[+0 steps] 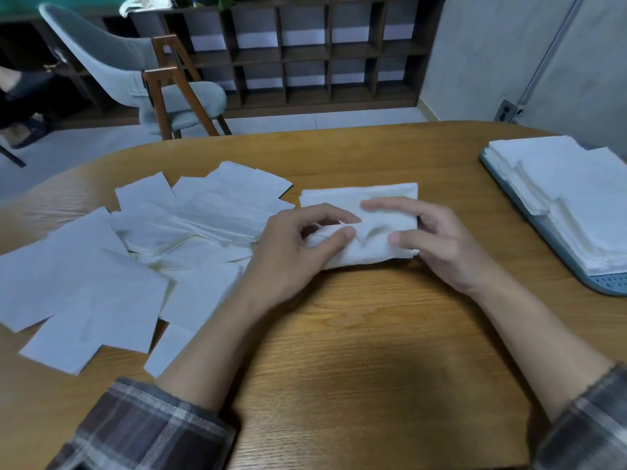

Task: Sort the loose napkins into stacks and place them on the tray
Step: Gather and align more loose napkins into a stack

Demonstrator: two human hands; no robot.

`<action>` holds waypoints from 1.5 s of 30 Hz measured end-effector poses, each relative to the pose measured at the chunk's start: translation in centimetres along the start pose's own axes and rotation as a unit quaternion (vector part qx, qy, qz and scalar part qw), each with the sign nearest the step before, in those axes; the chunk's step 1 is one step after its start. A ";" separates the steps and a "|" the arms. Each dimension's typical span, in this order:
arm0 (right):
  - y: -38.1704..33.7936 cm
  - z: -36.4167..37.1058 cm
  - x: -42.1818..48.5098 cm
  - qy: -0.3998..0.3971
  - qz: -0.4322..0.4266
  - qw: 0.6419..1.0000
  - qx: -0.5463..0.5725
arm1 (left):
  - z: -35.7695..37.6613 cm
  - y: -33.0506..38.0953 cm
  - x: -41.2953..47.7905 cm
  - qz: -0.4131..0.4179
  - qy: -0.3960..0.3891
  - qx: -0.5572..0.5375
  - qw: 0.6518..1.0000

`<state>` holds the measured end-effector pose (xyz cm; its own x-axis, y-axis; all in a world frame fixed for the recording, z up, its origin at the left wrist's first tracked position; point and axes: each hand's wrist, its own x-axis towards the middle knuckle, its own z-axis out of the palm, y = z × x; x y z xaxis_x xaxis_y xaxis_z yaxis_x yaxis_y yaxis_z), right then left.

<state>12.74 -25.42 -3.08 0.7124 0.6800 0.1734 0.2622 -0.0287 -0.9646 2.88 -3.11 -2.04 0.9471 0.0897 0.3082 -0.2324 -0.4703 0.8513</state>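
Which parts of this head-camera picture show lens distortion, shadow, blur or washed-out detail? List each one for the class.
Head view: wide-angle distortion bows the far edge of the table; a soft shadow darkens the wood between the forearms; the right hand and left hand look slightly smeared over the napkin stack; the stacked napkins on the tray are bright, with little texture showing.

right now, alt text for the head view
A left hand and a right hand hold a small napkin stack on a wooden table. Loose napkins lie scattered at left; a blue tray of stacked napkins sits right.
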 end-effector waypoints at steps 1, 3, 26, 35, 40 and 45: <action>-0.1 0.1 0.0 -0.022 0.009 0.999 0.033 | -0.1 -0.1 0.1 -0.004 0.001 -0.010 1.000; -0.2 0.5 -0.1 -0.025 0.023 0.997 0.067 | -0.1 -0.4 0.2 -0.019 0.002 -0.021 1.000; -0.8 1.6 0.1 0.040 0.059 0.996 0.050 | -0.4 -0.9 0.5 -0.069 0.090 -0.012 0.993; -1.1 1.0 0.1 0.053 0.054 0.988 0.135 | -0.5 -0.1 0.4 -0.152 0.055 -0.086 0.983; -1.4 1.0 -0.1 0.030 0.076 0.989 0.125 | -0.2 -0.7 0.3 -0.114 0.068 0.024 0.991; -0.4 0.5 0.2 0.154 0.068 0.985 -0.046 | -0.3 -2.3 0.3 -0.072 0.076 0.287 0.952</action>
<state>12.43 -24.93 -2.72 0.9050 0.4111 0.1095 0.1983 -0.1799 -0.9635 3.68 -1.75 -3.82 0.9070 0.2948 0.3006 0.0980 -0.8422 0.5302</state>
